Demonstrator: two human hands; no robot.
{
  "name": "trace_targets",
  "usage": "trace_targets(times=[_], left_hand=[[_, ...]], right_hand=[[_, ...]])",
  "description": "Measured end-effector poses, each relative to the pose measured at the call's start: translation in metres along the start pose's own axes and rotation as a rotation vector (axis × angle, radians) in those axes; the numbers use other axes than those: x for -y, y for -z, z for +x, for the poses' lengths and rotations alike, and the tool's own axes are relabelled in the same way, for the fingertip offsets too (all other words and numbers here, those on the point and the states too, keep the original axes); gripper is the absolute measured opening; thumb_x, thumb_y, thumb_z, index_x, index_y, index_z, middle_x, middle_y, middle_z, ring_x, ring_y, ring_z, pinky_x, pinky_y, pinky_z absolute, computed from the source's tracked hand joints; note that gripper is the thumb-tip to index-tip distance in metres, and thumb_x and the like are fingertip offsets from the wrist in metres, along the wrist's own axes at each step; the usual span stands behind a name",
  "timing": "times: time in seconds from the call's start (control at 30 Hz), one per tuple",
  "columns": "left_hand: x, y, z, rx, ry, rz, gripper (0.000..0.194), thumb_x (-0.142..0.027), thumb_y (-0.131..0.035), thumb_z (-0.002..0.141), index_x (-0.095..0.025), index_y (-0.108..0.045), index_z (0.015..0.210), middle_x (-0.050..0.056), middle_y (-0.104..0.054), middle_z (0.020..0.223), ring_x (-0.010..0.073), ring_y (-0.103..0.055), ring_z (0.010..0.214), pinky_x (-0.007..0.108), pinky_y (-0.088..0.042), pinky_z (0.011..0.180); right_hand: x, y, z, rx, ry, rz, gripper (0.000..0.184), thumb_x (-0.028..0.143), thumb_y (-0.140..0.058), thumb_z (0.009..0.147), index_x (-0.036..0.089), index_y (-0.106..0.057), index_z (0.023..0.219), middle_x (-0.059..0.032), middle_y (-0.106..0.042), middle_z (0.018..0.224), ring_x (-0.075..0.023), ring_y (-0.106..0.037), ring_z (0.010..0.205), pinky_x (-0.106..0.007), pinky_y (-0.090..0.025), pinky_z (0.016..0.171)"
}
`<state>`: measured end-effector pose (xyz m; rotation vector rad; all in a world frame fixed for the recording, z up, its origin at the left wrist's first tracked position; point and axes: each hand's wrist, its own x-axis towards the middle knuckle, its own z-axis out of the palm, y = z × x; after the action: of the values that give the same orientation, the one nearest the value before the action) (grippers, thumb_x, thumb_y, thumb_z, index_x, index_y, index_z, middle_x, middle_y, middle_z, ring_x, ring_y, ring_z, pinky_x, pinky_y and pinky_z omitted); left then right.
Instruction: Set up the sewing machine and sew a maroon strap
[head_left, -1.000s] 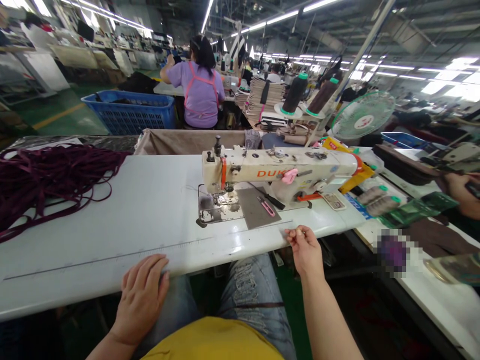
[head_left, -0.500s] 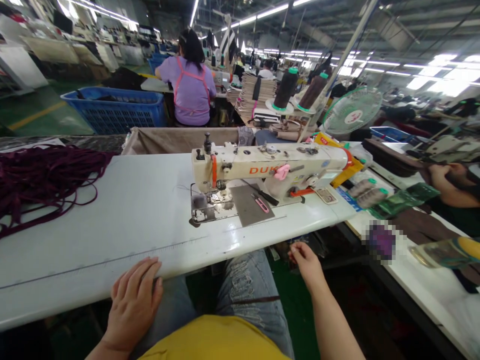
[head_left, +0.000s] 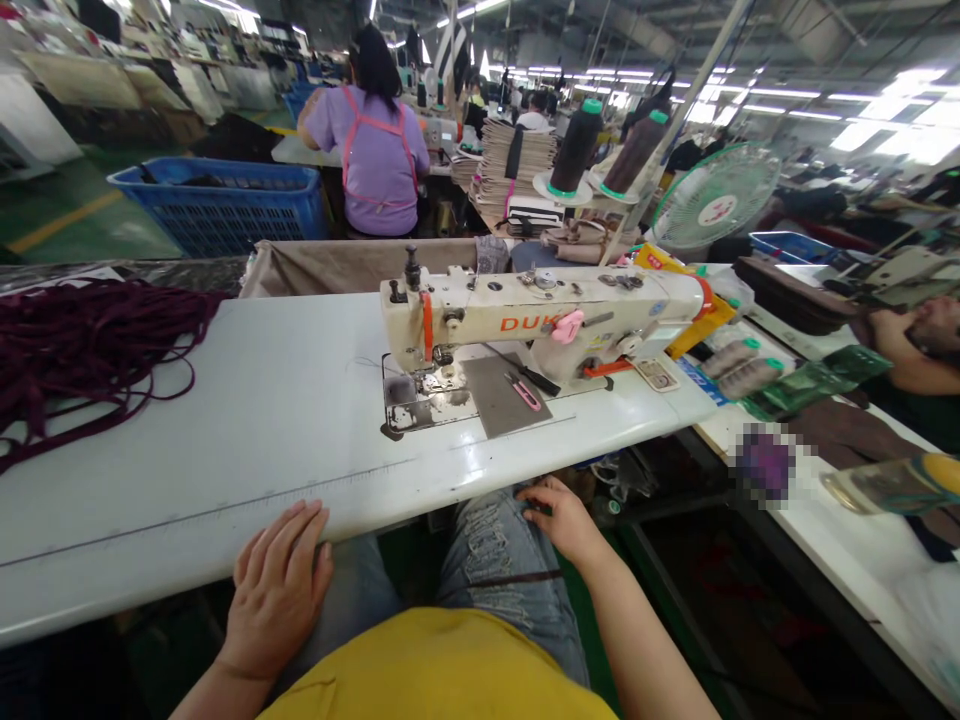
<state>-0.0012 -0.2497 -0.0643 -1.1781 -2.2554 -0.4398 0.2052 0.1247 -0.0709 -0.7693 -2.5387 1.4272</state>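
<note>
My left hand (head_left: 279,575) lies flat on the front edge of the white sewing table (head_left: 247,400), fingers stretched out beside the ruler line, with nothing under it that I can see. Below the table edge, my right hand (head_left: 562,515) is at my right knee in ripped jeans (head_left: 495,550). Its fingers are loosely bent, thumb and forefinger apart, and nothing shows in them. A white sewing machine (head_left: 480,310) stands on the table. Pink-handled thread snips (head_left: 523,392) and a black-handled tool (head_left: 540,380) lie on the grey plate (head_left: 495,405) by its needle area.
Dark purple strips (head_left: 97,350) are heaped at the table's left. Behind the machine are thread cones (head_left: 575,150), a fan (head_left: 716,200) and a fabric-lined bin (head_left: 360,265). A co-worker (head_left: 382,150) sits beyond, near a blue basket (head_left: 225,205). At right, another table holds a bottle (head_left: 885,490).
My right hand has moved left, from beside my leg to my right knee. My left hand has stayed on the table edge. The view has shifted slightly.
</note>
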Motion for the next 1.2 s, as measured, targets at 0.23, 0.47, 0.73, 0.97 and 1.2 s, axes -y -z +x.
trace_targets(times=[0.23,0.47,0.73,0.97,1.2], left_hand=[[-0.001,0.000,0.001,-0.003,0.003,0.000,0.070,-0.013,-0.071,0.092,-0.018,-0.043,0.156,0.017,-0.065,0.138,0.0358,-0.064,0.125,0.053,-0.048,0.108],[-0.002,-0.001,0.002,-0.018,-0.001,0.011,0.069,-0.012,-0.070,0.093,-0.017,-0.043,0.156,0.017,-0.066,0.136,0.0355,-0.064,0.125,0.053,-0.047,0.109],[-0.010,-0.008,0.004,-0.071,0.075,0.004,0.063,-0.015,-0.071,0.091,-0.018,-0.050,0.151,0.017,-0.068,0.132,0.0363,-0.064,0.123,0.054,-0.047,0.108],[0.006,0.004,-0.004,0.068,-0.080,0.053,0.070,-0.012,-0.063,0.096,-0.017,-0.036,0.161,0.015,-0.060,0.146,0.0313,-0.058,0.135,0.047,-0.037,0.121],[0.000,-0.006,-0.006,-0.001,-0.028,0.064,0.074,-0.010,-0.065,0.093,-0.017,-0.036,0.161,0.016,-0.063,0.144,0.0324,-0.061,0.131,0.049,-0.038,0.120]], right_hand=[[-0.023,0.023,-0.014,-0.062,-0.033,-0.007,0.030,0.049,-0.068,0.082,0.020,-0.075,0.079,-0.0061,-0.069,0.083,-0.0226,-0.066,0.081,-0.036,-0.053,0.079],[-0.037,0.069,-0.037,-0.403,-0.177,-0.333,0.021,0.040,-0.064,0.078,0.020,-0.068,0.071,-0.0123,-0.063,0.075,-0.0248,-0.058,0.064,-0.046,-0.050,0.069],[0.081,-0.017,-0.017,-0.234,0.494,-0.663,0.062,0.008,-0.040,0.093,0.019,-0.050,0.153,-0.0101,-0.057,0.148,-0.0282,-0.047,0.140,-0.047,-0.037,0.117],[0.080,-0.048,-0.008,-0.141,0.618,-0.834,0.083,0.002,-0.036,0.089,0.019,-0.016,0.168,-0.0038,-0.032,0.168,-0.0246,-0.024,0.157,-0.047,-0.025,0.127],[0.027,0.016,-0.024,-0.684,0.205,-0.877,0.086,0.012,-0.048,0.087,0.014,-0.016,0.167,-0.0234,-0.033,0.164,-0.0452,-0.029,0.152,-0.071,-0.024,0.119]])
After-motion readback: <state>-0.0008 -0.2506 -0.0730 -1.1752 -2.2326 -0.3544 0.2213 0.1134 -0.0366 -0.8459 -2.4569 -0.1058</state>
